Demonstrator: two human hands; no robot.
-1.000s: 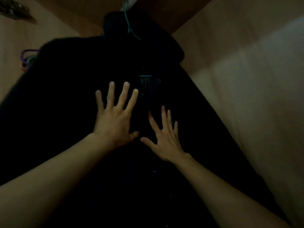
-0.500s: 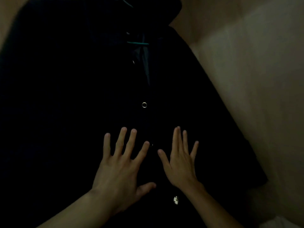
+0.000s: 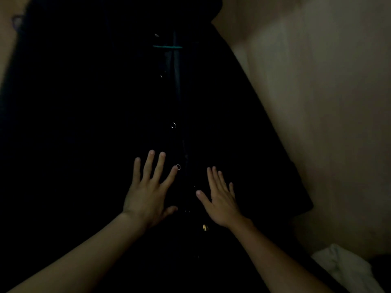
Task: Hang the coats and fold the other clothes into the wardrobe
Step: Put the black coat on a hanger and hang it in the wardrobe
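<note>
**Coat on hanger, front being smoothed**

I find the black coat (image 3: 84, 123) filling the view from 9 to 1 o'clock, hanging beside the pale wardrobe wall (image 3: 317, 102) at 3 o'clock. The left hand (image 3: 148, 193) and right hand (image 3: 222, 204), low of centre toward 6 o'clock, lie flat on the coat front, fingers spread wide and holding nothing. A white cloth (image 3: 342, 269) sits at 5 o'clock. The teal hanger (image 3: 167, 47) shows at 12 o'clock, with snap rings (image 3: 173, 125) below it. My judgement is that the hanging step is nearly complete, and the next move calls for lifting both hands clear. No label or writing is legible.
</note>
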